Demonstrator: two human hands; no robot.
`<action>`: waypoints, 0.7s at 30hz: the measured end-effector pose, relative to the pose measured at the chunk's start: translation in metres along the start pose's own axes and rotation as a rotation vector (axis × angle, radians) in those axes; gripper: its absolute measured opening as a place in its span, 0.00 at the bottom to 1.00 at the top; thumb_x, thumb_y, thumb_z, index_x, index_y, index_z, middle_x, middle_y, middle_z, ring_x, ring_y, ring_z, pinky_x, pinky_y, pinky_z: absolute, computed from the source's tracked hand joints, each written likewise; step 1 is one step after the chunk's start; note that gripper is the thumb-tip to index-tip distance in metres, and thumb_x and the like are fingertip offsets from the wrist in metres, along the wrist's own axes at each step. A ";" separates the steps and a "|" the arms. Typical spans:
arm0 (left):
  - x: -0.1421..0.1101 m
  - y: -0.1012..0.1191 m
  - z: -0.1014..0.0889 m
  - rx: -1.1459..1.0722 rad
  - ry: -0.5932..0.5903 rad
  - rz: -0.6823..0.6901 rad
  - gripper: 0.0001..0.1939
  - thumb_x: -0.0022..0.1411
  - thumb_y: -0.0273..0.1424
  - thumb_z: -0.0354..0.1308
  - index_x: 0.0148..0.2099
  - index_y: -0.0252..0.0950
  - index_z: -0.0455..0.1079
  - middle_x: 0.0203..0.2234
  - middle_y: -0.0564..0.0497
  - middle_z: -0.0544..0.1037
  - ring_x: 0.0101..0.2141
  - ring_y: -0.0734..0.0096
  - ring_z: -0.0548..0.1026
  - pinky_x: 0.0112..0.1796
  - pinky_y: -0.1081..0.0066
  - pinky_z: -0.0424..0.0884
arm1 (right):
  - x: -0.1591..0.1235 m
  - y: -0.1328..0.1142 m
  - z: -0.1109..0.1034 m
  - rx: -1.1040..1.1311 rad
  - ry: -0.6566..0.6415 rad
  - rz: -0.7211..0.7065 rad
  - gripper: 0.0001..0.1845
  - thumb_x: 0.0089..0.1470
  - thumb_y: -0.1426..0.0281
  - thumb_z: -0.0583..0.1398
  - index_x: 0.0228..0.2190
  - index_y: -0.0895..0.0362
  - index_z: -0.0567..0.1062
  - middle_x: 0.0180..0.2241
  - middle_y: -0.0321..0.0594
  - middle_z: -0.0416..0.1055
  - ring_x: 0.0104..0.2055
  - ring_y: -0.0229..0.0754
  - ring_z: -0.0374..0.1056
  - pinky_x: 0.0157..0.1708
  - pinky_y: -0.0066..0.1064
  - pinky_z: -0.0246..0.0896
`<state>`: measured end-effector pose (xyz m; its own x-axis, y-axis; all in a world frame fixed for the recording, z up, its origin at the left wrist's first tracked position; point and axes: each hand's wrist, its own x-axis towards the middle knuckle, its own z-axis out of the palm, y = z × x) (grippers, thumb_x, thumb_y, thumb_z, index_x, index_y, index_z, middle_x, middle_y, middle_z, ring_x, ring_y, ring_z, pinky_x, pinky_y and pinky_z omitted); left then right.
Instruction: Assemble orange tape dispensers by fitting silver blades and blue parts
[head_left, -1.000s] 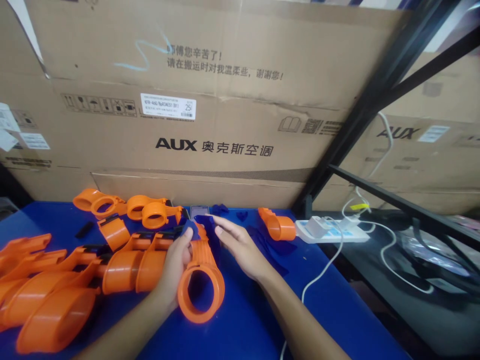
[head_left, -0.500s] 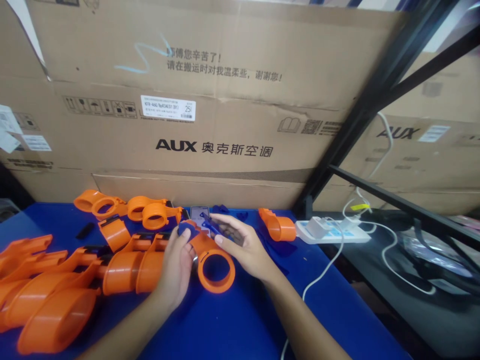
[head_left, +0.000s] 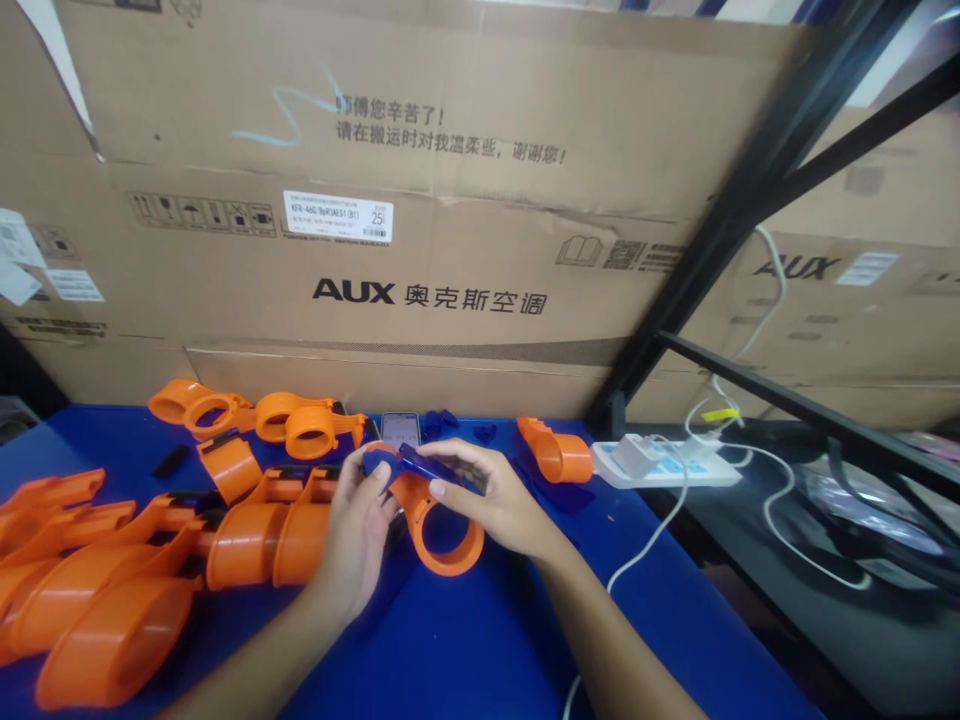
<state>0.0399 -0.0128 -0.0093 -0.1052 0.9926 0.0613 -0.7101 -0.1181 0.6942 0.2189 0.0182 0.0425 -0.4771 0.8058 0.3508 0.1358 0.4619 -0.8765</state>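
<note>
My left hand (head_left: 365,525) is closed around the upper end of an orange plastic ring part (head_left: 448,545). Under its thumb sits a dark blue plastic piece (head_left: 381,462) against that end. My right hand (head_left: 484,492) pinches a second, longer dark blue plastic piece (head_left: 424,464) between thumb and fingers, close above the orange arm. Whether the two blue pieces touch is hard to make out. The ring hangs open-faced below my right fingertips, over the blue table (head_left: 450,650).
Several similar orange ring parts (head_left: 124,620) lie on the left. Another orange part (head_left: 562,457) lies right, beside a white power strip (head_left: 667,462) with cables. A phone (head_left: 400,428) and small blue pieces (head_left: 442,420) lie behind my hands. Large cartons (head_left: 450,200) stand behind the table.
The orange ring has shifted slightly right and tilted. My right hand has turned the longer blue piece and brought it closer over the orange arm. My left hand has moved slightly.
</note>
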 end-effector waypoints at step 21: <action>-0.004 0.010 0.004 0.395 0.072 0.276 0.29 0.54 0.34 0.74 0.57 0.45 0.71 0.56 0.46 0.79 0.58 0.51 0.74 0.59 0.57 0.69 | -0.009 0.000 0.001 -0.809 0.088 -0.508 0.29 0.60 0.68 0.64 0.62 0.50 0.71 0.58 0.52 0.72 0.57 0.57 0.71 0.52 0.51 0.63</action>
<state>0.0359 -0.0182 -0.0002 -0.3100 0.9195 0.2417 -0.3319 -0.3429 0.8788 0.2225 0.0107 0.0395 -0.5821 0.4483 0.6784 0.5045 0.8534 -0.1311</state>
